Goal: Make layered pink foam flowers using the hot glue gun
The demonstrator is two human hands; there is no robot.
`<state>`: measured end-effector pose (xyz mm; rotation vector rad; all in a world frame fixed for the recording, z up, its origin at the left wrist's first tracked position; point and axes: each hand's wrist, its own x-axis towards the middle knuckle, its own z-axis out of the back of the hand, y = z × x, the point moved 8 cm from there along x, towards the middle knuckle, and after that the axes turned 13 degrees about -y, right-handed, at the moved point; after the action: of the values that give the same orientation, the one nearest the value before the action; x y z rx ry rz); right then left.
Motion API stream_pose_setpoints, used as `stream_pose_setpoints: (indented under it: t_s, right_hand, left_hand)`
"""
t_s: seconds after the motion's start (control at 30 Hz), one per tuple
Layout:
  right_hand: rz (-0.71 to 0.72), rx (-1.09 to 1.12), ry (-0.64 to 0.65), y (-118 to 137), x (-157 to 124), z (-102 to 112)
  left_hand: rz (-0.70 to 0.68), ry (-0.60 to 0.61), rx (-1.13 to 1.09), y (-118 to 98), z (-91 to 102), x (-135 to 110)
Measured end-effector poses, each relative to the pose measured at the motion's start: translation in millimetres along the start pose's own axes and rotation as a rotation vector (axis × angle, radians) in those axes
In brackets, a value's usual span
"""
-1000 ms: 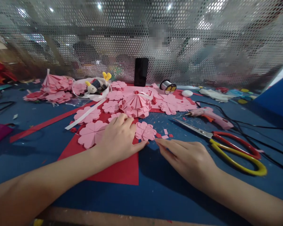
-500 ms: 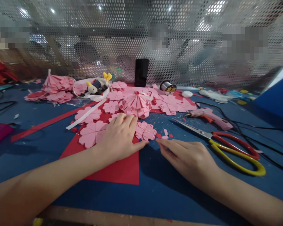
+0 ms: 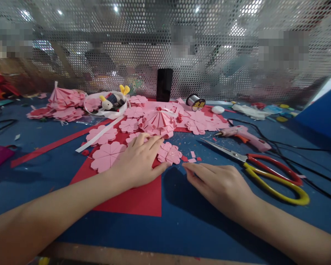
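My left hand (image 3: 139, 160) lies flat, palm down, fingers stretched out on a red paper sheet (image 3: 132, 198). Its fingertips reach toward a small pink folded paper flower (image 3: 169, 153); a larger pink flower (image 3: 106, 156) lies just left of the hand. My right hand (image 3: 219, 184) rests on the blue table (image 3: 182, 224), fingers extended and pointing left toward the red sheet's edge, holding nothing. A pink folded paper umbrella (image 3: 160, 119) stands among more pink flowers behind the hands.
Red-and-yellow scissors (image 3: 264, 171) lie to the right, a pink glue gun (image 3: 244, 134) with black cables behind them. A black phone (image 3: 164, 84), a thread spool (image 3: 195, 102) and a small toy (image 3: 111, 101) stand before a perforated metal screen (image 3: 237, 55). Pink scraps (image 3: 193, 157) dot the table.
My left hand's fingers have stretched out a little further toward the pink flowers. My right hand has barely moved.
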<state>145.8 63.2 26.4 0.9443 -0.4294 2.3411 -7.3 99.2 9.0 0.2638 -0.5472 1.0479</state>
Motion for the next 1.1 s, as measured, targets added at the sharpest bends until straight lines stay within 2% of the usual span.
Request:
stream_pose_setpoints:
  t_s: [0.37,0.6,0.73,0.9,1.1]
  right_hand:
    - [0.016,0.006,0.036,2,0,-4]
    - [0.03,0.023,0.03,5,1,-4]
    - [0.031,0.034,0.029,5,0,-4]
    - [0.017,0.059,0.065,5,-3,-9]
    - [0.001,0.055,0.103,6,-4,-13]
  left_hand:
    - [0.005,0.009,0.005,1,-5.1,-2]
    - [-0.031,-0.043,-0.024,-3,3.1,1]
    - [-0.115,-0.112,-0.066,-15,14.7,2]
    - [-0.186,-0.15,-0.144,-35,20.7,-12]
    - [-0.209,-0.068,-0.135,-47,13.4,-22]
